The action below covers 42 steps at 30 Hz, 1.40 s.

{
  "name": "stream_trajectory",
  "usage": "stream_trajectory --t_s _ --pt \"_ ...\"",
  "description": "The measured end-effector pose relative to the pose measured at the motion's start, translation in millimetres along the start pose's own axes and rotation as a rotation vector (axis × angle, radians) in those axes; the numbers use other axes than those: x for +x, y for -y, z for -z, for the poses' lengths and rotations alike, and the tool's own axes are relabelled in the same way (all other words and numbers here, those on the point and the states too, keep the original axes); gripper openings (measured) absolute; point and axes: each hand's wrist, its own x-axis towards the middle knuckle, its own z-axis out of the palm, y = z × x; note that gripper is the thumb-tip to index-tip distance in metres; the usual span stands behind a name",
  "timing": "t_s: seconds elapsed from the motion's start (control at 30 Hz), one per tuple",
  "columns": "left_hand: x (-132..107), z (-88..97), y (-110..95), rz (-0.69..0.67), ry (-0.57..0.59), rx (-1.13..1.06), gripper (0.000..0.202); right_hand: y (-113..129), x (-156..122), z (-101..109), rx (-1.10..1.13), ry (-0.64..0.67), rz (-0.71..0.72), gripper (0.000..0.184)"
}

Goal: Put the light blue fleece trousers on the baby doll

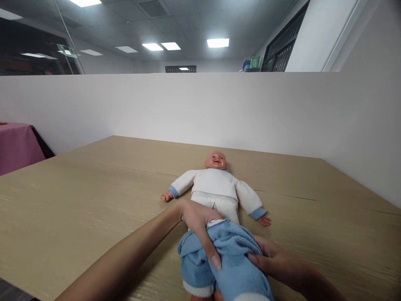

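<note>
A baby doll (216, 184) lies on its back on the wooden table (78, 200), head away from me, arms spread, in a white top with blue cuffs. Fluffy blue trousers (228, 259) with white cuffs are bunched around its legs, below the waist. My left hand (200, 230) comes in from the left and grips the waistband of the trousers, thumb pressed on the cloth. My right hand (272, 259) holds the trousers from the right side, fingers closed on the fabric. The doll's feet are hidden inside the cloth.
A white partition wall (200, 108) stands along the back and right edges of the table. A pink-covered surface (15, 146) sits at the far left beyond the table.
</note>
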Motion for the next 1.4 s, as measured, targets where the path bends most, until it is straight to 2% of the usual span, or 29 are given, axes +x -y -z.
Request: stream_trajectory --t_s 0.13,0.2,0.33,0.53,0.6,0.67,0.73,0.8,0.93,1.03,1.13,1.3,1.4 --pt "-3 2.4 8 -0.028 -0.091 0.025 0.043 15 -5 -5 0.036 0.215 -0.068 0.11" --pt "-1 2.2 11 -0.047 -0.08 0.005 0.044 16 -6 -6 0.051 0.222 -0.094 0.114" --pt "0 0.2 11 -0.038 -0.079 -0.043 0.045 6 -7 -2 0.175 0.183 -0.012 0.091" --pt "-4 2.3 8 0.009 -0.223 -0.005 0.037 3 -3 0 0.21 0.117 0.084 0.055" --pt "-3 3.3 11 0.007 -0.235 -0.022 0.043 5 1 -4 0.195 0.102 0.118 0.045" --pt "-1 3.6 13 -0.024 -0.243 -0.037 0.054 2 3 -7 0.188 0.034 0.145 0.045" --pt "1 3.1 15 -0.045 -0.27 -0.049 0.06 -6 4 -6 0.196 -0.064 0.169 0.055" --pt "1 2.4 15 -0.025 -0.305 -0.065 0.058 -15 5 -4 0.213 -0.148 0.184 0.062" --pt "-2 1.5 11 0.046 -0.341 -0.063 0.051 -22 9 -2 0.219 -0.268 0.192 0.06" --pt "-2 -0.4 4 0.076 -0.385 -0.039 0.052 -16 11 -4 0.125 -0.383 0.204 0.055" --pt "0 -3.4 0 0.046 -0.435 -0.003 0.057 -6 13 -9 -0.038 -0.474 0.22 0.052" --pt "2 -3.1 2 0.003 -0.511 0.091 0.041 10 18 -20 -0.131 -0.518 0.285 0.056" --pt "3 -2.3 3 0.011 -0.561 0.128 0.04 10 13 -26 -0.186 -0.636 0.287 0.06"
